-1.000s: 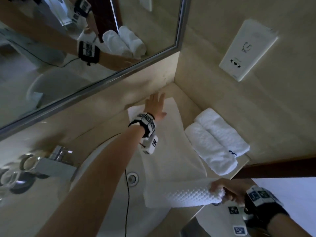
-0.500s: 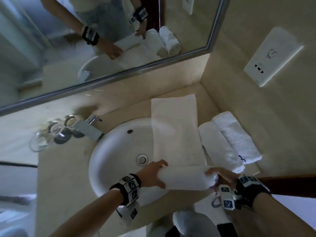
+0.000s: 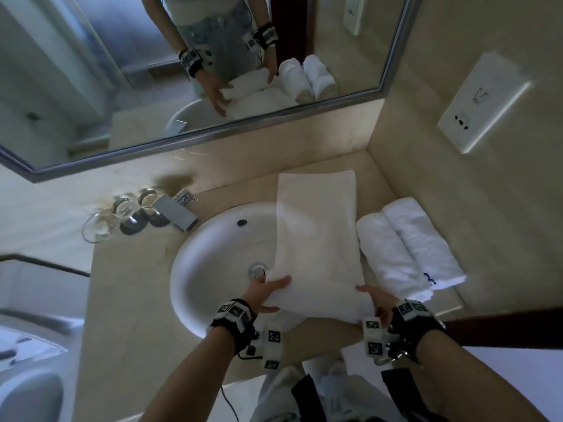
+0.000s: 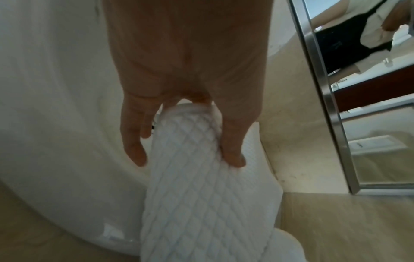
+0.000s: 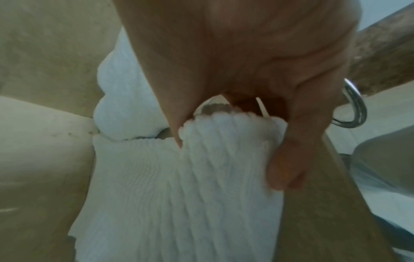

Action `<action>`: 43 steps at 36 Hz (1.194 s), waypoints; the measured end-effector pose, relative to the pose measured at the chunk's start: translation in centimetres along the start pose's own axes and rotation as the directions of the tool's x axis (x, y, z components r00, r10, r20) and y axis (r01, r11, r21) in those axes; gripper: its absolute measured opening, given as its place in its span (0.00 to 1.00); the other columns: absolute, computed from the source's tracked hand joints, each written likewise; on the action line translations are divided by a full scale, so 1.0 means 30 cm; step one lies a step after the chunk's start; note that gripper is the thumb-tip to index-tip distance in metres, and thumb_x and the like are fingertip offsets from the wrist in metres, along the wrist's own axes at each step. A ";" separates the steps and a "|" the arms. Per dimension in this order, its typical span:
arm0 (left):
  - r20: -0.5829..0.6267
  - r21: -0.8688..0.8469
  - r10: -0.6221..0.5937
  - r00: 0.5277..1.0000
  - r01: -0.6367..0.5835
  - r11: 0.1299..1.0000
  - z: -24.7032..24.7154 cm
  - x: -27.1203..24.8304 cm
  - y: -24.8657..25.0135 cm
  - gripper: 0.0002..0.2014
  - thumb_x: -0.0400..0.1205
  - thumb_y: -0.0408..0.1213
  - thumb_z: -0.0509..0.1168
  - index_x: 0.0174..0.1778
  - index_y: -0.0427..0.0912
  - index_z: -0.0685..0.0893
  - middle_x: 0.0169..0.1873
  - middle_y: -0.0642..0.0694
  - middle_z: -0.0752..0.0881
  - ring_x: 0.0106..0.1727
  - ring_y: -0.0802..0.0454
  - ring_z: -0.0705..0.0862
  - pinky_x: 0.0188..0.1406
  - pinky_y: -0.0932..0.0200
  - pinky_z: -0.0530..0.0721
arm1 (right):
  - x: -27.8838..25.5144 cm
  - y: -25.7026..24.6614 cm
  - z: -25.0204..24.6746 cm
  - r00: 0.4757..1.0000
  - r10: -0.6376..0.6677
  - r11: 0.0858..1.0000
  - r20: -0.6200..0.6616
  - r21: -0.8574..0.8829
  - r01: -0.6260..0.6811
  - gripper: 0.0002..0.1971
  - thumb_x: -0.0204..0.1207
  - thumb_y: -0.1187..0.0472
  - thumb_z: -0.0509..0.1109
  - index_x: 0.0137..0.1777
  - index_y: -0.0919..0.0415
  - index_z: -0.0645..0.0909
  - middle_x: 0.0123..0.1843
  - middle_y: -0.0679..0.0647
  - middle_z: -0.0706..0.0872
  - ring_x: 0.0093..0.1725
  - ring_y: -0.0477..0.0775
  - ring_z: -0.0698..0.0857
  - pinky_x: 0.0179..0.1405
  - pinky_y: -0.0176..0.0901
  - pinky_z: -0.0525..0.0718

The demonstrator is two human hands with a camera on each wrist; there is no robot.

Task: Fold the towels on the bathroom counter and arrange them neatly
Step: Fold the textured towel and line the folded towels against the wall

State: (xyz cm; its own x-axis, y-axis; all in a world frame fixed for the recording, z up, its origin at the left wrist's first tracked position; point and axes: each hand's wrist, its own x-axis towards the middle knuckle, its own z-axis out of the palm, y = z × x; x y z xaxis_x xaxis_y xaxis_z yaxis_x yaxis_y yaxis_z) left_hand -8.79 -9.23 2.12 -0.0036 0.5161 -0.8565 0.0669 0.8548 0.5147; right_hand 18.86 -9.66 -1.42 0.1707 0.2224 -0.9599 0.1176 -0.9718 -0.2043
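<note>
Left hand (image 3: 264, 295) and right hand (image 3: 376, 303) grip the half-rolled white quilted towel (image 3: 316, 239) at lower centre; uneven rolling could skew it; its unsupported span may sag into the white round basin (image 3: 213, 254).

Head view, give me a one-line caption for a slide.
Both hands, left hand and right hand, roll a white towel laid over the sink, beside two rolled towels.

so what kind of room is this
Most likely a hotel-style bathroom: a white sink set in a beige counter, a wall mirror above it, and rolled white towels beside the basin.
</note>
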 end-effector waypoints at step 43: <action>0.216 -0.120 0.043 0.975 -0.018 0.993 -0.037 0.154 0.119 0.26 0.76 0.36 0.74 0.70 0.35 0.77 0.59 0.36 0.83 0.54 0.40 0.83 0.35 0.53 0.89 | -0.039 -0.088 -0.149 0.948 -0.150 0.971 0.280 0.221 0.088 0.38 0.58 0.53 0.85 0.67 0.63 0.75 0.64 0.63 0.83 0.54 0.65 0.89 0.52 0.58 0.87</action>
State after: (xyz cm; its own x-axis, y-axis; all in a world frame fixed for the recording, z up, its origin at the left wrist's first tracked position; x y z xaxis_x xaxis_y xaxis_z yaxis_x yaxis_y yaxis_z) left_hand -9.68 -3.76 0.05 0.2148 0.5286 -0.8213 -0.0535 0.8460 0.5305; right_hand 22.72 -7.00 1.09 -0.1292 0.3348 -0.9334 -0.0870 -0.9415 -0.3257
